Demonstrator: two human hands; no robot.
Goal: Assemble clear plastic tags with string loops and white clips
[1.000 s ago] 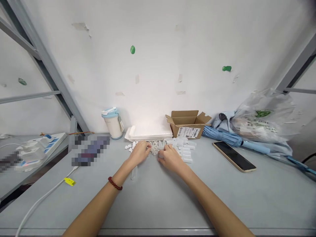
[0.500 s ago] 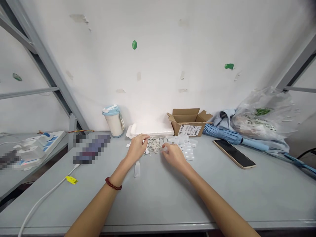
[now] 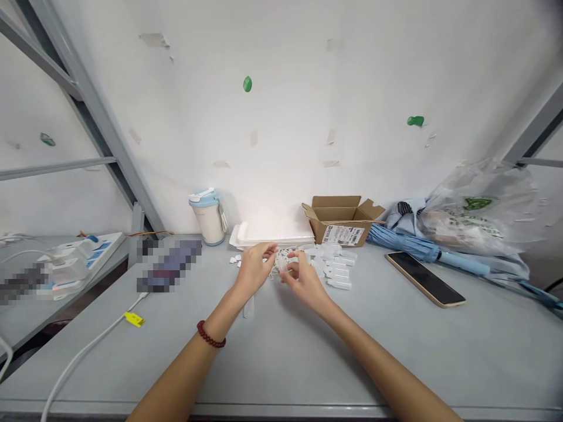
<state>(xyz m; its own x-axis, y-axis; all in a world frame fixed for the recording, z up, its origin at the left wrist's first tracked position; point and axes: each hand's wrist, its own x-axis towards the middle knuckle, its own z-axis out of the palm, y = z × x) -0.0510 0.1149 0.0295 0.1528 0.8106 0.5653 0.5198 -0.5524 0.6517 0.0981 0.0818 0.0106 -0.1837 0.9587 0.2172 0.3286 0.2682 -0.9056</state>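
My right hand (image 3: 304,282) holds a small clear plastic sleeve (image 3: 282,263) upright between thumb and fingers. Close beside it, my left hand (image 3: 255,267) is closed in a pinch near the sleeve's top; what its fingertips hold is too small to make out. Behind and between the hands lies a heap of white cords (image 3: 275,272), partly hidden. To the right of my right hand are several similar clear sleeves (image 3: 338,274), some in a row. Another sleeve (image 3: 249,308) lies under my left wrist, partly covered. Small white pieces (image 3: 234,259) sit left of my left hand.
A stack of white sheets (image 3: 272,234) and an open cardboard box (image 3: 341,225) stand against the wall. A cup (image 3: 209,220) is at left, near a blurred item and a white cable (image 3: 83,346). At right lie a phone (image 3: 424,279), a blue umbrella (image 3: 404,243) and a plastic bag (image 3: 479,211).
My hands have come closer together over the cord heap. My right hand has lifted the clear sleeve upright towards my left fingertips. The view has shifted slightly.
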